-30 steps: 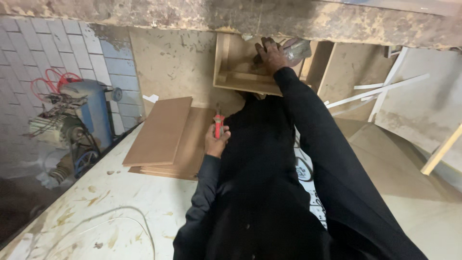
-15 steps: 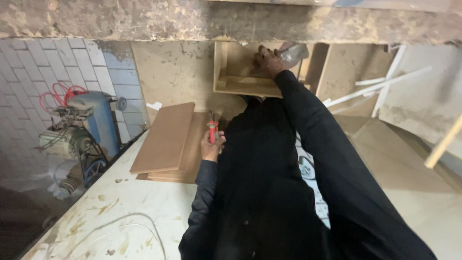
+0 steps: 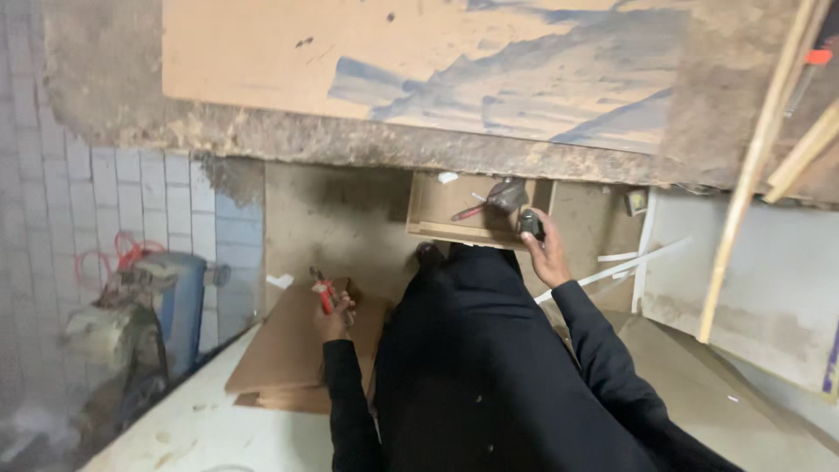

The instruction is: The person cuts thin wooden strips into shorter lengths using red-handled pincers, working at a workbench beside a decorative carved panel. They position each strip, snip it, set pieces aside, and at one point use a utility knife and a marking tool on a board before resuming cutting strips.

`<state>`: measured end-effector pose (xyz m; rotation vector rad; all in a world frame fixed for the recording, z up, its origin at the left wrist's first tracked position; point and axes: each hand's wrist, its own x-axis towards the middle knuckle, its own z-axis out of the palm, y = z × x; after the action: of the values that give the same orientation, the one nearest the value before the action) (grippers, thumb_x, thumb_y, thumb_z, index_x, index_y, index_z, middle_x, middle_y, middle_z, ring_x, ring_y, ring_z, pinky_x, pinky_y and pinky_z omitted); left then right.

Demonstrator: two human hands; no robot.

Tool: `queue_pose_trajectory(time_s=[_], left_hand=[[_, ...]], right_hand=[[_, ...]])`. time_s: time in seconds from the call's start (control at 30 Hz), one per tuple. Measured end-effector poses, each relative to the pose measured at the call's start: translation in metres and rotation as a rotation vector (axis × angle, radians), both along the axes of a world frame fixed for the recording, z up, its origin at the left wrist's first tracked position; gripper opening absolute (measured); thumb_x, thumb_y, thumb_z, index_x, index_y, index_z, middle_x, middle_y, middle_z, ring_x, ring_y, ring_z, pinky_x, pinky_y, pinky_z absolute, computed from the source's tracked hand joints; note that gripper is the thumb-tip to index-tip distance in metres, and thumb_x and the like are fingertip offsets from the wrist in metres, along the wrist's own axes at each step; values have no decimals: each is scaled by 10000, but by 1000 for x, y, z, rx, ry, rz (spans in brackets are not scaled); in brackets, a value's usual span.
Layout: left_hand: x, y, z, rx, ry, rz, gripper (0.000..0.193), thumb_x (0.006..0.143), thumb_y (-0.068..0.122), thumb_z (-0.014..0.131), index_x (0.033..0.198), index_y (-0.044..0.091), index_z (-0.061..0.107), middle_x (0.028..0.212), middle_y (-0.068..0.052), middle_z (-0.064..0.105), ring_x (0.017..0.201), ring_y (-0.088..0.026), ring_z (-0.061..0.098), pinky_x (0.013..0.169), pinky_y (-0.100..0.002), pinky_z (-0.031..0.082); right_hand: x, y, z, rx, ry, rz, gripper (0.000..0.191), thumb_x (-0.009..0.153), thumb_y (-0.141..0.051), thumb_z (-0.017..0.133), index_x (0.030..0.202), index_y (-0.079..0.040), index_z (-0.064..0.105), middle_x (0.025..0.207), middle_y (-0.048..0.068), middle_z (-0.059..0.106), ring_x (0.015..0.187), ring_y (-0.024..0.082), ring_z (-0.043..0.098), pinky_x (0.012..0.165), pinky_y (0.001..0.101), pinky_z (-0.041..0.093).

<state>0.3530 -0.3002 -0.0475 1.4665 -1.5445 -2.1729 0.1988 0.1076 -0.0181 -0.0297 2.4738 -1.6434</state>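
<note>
Right hand [image 3: 544, 247] now withdrawn from the box [image 3: 454, 210], closed on a small dark object [image 3: 530, 222] — a red-handled tool [image 3: 489, 200] lies inside. Left hand [image 3: 335, 316] grips red pliers [image 3: 323, 291] over the boards [image 3: 288, 354], as before.

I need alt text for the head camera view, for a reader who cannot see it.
A person in black sleeves holds red-handled pliers in the left hand above flat brown boards, while the right hand grips a small dark object by an open wooden box. A blue machine stands beside a white tiled wall.
</note>
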Motion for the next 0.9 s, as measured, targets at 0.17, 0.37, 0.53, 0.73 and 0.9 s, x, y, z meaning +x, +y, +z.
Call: queue_pose_trajectory(time_s=[0.17,0.37,0.53,0.73,0.9], left_hand=[[-50,1,9,62,11,48,459,841,-34,710,1264,91,582,964,-66,711,686,-176,678,529,-336,533],[-117,9,15,62,133,105,428,857,-40,707,1252,70,582,1004,-86,693,729,-201,679,539,-333,525],[-173,21,25,15,238,159,500,851,-45,698,1311,99,565,1041,-83,687,743,-189,667,550,-327,534],[-232,53,41,-91,343,93,568,835,-64,723,1361,58,545,1068,-99,705,765,-177,677,575,-301,545],[-290,97,53,-95,390,-95,563,831,-59,728,1355,65,563,1089,-92,716,796,-145,683,596,-288,563]], right_hand=[[-38,0,5,119,86,98,489,948,-183,699,1400,-78,546,1307,158,620,1107,285,641,866,366,551],[-93,-9,30,91,353,220,478,975,-160,699,1416,-59,545,1312,170,609,1182,376,626,970,430,514],[-140,2,57,143,368,231,463,972,-98,667,1423,-106,558,1304,164,588,1130,382,612,910,434,515],[-221,37,81,560,646,223,696,728,-73,696,1407,-119,548,1321,166,562,1236,408,513,1049,613,357],[-288,70,81,596,764,92,603,862,-84,710,1433,-118,521,1364,156,526,1262,406,496,1101,620,352]])
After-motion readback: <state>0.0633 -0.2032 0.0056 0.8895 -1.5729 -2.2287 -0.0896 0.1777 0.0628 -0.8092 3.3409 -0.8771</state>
